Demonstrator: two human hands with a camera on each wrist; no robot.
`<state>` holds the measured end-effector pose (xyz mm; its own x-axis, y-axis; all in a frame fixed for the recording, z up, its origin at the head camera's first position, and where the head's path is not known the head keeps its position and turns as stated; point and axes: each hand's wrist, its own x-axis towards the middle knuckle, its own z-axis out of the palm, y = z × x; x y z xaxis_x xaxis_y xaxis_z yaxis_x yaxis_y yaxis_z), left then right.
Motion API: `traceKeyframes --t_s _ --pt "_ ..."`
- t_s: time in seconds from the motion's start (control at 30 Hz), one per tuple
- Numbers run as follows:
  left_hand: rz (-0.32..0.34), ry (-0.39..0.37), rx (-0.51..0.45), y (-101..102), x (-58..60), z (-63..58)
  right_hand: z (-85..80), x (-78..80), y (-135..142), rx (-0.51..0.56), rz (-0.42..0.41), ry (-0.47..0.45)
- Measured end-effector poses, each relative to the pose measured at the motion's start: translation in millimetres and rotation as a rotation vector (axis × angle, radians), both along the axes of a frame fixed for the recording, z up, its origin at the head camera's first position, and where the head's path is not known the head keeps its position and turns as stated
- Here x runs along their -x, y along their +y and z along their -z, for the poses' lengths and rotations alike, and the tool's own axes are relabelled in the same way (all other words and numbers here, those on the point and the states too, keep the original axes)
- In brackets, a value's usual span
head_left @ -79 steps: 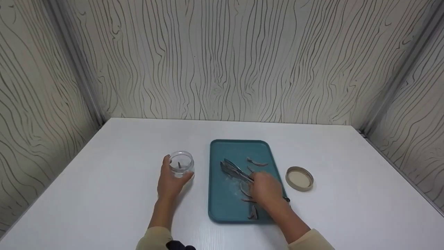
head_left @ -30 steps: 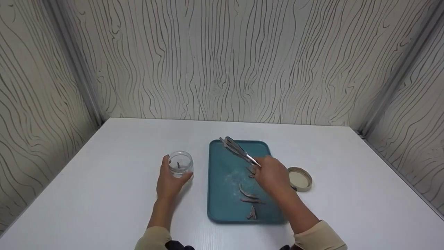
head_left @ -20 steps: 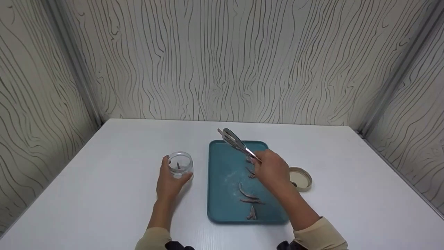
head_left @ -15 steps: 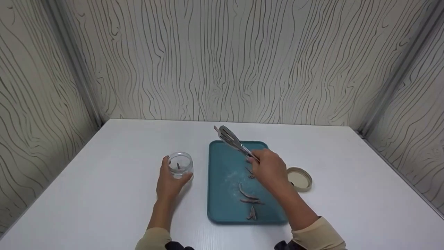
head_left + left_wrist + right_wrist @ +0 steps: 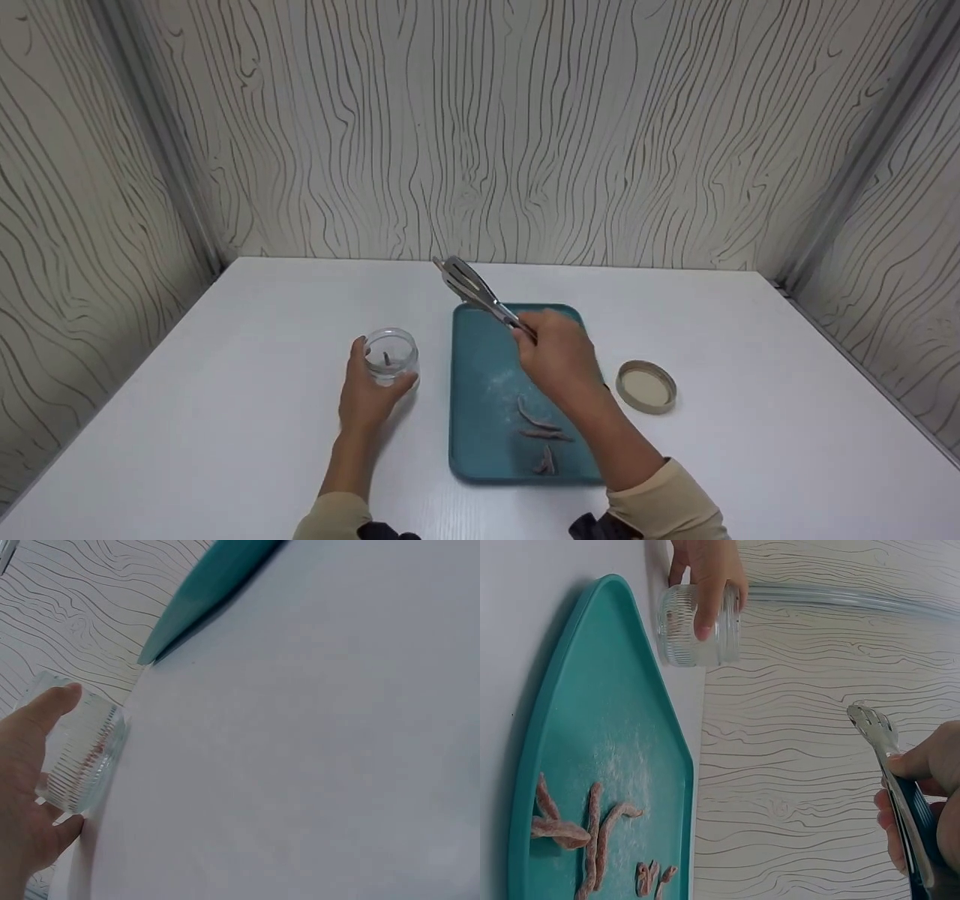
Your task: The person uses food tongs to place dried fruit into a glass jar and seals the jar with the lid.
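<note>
The right hand, its fingers curled round the tongs, has moved leftward, so these come nearer the open jar, which the left hand holds between thumb and fingers, beside the tray where several brownish strips still lie.

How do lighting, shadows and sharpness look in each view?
Head: dim light, a soft shadow on the smooth white table beside the left hand; left wrist: hazy, the clear ribbed cylindrical jar smearing a reddish shape behind its ribs; right wrist: turned sideways, soft shadow beside the teal rectangular tray, the thin reddish-brown strips fairly sharp.
</note>
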<state>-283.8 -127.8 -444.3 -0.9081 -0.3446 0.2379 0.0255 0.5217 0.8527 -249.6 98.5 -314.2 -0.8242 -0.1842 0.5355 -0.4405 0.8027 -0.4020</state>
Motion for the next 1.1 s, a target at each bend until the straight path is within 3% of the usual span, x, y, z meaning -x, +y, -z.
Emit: traceKeyframes --t_s 0.3,0.63,1.1 --pt "-0.002 -0.003 -0.007 -0.7 -0.4 -0.4 1.3 -0.9 -18.2 0.031 -0.035 0.015" --pt "-0.005 -0.029 0.002 -0.2 0.5 -1.7 10.2 0.6 -35.6 0.060 -0.033 -0.033" --pt "-0.005 -0.042 0.001 0.0 0.7 -3.3 35.9 1.8 -53.7 0.030 -0.040 -0.009"
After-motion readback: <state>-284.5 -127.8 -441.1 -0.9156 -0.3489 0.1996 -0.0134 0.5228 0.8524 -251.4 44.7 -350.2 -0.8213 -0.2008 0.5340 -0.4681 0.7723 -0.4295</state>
